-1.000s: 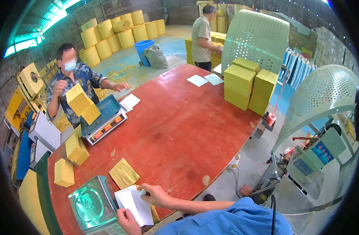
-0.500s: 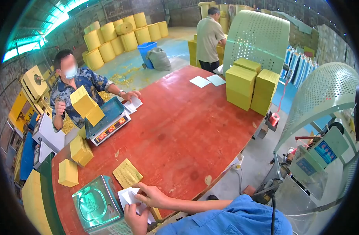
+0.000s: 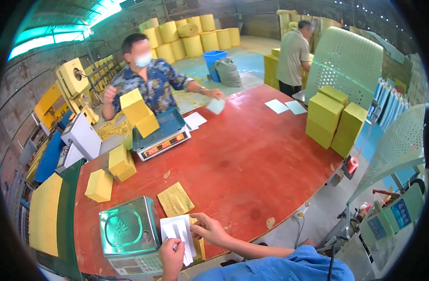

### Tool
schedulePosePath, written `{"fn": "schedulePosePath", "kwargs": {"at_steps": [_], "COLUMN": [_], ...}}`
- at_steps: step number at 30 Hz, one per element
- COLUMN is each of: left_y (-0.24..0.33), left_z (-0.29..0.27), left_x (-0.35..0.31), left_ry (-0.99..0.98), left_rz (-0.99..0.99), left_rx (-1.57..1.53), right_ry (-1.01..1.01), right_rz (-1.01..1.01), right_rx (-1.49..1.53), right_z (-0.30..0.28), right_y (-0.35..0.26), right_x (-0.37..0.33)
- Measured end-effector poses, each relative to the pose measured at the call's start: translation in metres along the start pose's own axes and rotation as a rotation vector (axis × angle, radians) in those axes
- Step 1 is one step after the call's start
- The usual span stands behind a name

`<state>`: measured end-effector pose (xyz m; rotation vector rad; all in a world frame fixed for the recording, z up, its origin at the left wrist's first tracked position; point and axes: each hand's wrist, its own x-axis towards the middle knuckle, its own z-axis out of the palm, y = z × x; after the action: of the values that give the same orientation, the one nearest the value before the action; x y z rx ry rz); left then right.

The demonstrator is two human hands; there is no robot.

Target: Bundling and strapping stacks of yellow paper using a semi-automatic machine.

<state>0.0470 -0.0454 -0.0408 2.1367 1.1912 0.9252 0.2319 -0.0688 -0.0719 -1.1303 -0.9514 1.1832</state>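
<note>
Red table: the scales, yellow blocks and white paper are being borne on the table (image 3: 252, 159), with the paper at its near edge
Yellow stacks: the tall stacks (image 3: 323, 117) are being kept at the far right, well apart from both hands
Co-worker: a pale sheet (image 3: 216, 106) is being held over the far side by a masked person (image 3: 144, 84)
Near scale: the space just left of the paper is being filled by a shiny scale (image 3: 123, 225), so that side is being blocked
Far scale: two yellow blocks (image 3: 139, 112) are being carried by the scale (image 3: 164, 146) by the co-worker
Yellow slab: the space just beyond the paper is being taken by a rough slab (image 3: 176, 199)
White paper: the paper (image 3: 170, 229) is being handled between the hands, long axis running away from the body, yellow showing along its right edge
Right hand: the hand (image 3: 209, 230) is being held at the paper's right edge, fingers parted, gap narrow
Left hand: the hand (image 3: 171, 255) is being kept nearer the body, fingers curled over the paper's near-left part; whether paper is being pinched cannot be told
</note>
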Motion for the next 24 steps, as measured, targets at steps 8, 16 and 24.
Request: {"fn": "schedulePosePath", "kwargs": {"at_steps": [8,16,24], "left_y": [0.009,0.043,0.064], "left_z": [-0.005,-0.018,-0.018], "left_x": [-0.016,-0.020,0.008], "left_ry": [0.043,-0.014,0.156], "left_rz": [-0.007,0.011,-0.013], "left_rx": [-0.058,-0.095,-0.380], "right_ry": [-0.081,0.272,0.423], "right_rz": [-0.111,-0.347,-0.265], "right_rx": [-0.242,-0.244,0.137], "right_z": [0.024,0.016,-0.038], "right_y": [-0.016,-0.015,-0.051], "right_x": [-0.032,-0.035,-0.032]}}
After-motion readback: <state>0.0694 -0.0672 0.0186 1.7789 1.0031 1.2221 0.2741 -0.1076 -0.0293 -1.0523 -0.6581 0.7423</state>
